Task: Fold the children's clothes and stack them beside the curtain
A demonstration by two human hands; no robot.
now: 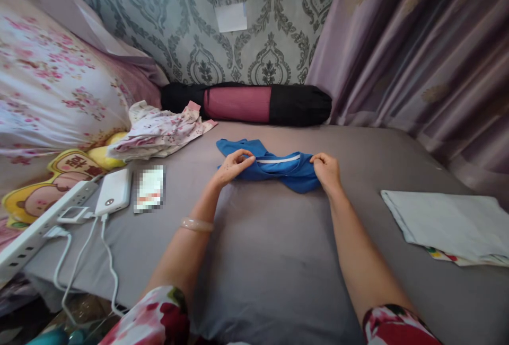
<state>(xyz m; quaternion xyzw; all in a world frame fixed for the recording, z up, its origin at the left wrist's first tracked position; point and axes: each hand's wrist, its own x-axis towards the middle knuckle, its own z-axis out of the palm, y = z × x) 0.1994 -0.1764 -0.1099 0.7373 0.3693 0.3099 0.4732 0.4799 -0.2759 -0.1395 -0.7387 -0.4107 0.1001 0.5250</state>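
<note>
A blue garment [296, 175] with a white strip along its upper edge lies bunched on the grey bed sheet [270, 276]. My left hand [235, 166] pinches the garment near the left end of the white strip, thumb and fingers together. At the other side, my right hand [326, 169] grips the garment's right edge between closed fingers. The cloth is drawn out between both hands, and part of it spreads behind my left hand. Its exact kind cannot be made out while it is bunched.
Folded pale cloths [449, 226] lie at right. To the left are a white power bank [114, 191], a blurred-out flat item [149, 188], a power strip [43, 223] with cables and a pile of floral clothes [159, 133]. A black-and-pink roll [238, 104] lines the wall.
</note>
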